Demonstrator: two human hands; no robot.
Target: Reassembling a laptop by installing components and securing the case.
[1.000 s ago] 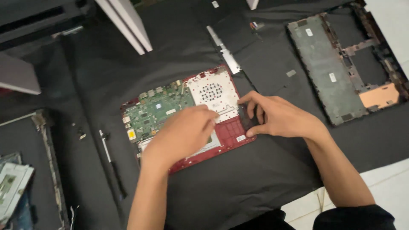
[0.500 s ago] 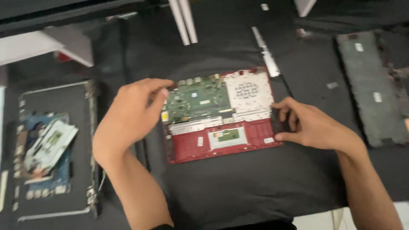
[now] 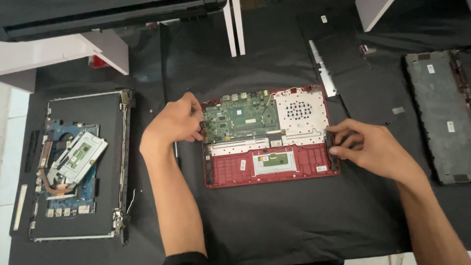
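Left hand [image 3: 172, 122] sits at the left edge of the red laptop base [image 3: 270, 169], fingers curled, tips touching the left end of the green motherboard [image 3: 238, 120]. Can't tell whether it's pinching anything; the fingertips are hidden behind the knuckles.

Right hand [image 3: 369, 147] is at the base's right edge, thumb and forefinger loosely bent, tips touching the rim near the lower right of the silver perforated plate [image 3: 299, 114]. Not closed around anything visible.

Red base lies open side up, near the middle of the black mat [image 3: 274, 221] that covers the table. Motherboard fills its upper left, perforated plate its upper right, and a small green touchpad board [image 3: 275, 159] sits in the lower centre.

Just right of the left wrist, a thin dark tool [image 3: 177, 154] lies on the mat; too small to tell what kind.

Toward the mat's left edge: a second opened laptop chassis [image 3: 81, 167], dark with a metal frame, with a blue board, a copper heat pipe and a loose silver touchpad module [image 3: 78, 156] lying tilted on it.

Toward the right edge: a grey bottom cover [image 3: 439, 113], inner face up. Between it and the red base lies a flat black panel [image 3: 363, 83], with a silver bracket strip [image 3: 325, 71] along its left edge.

Far edge: a dark closed laptop [image 3: 98, 14] at the top left and white table legs [image 3: 234, 27].
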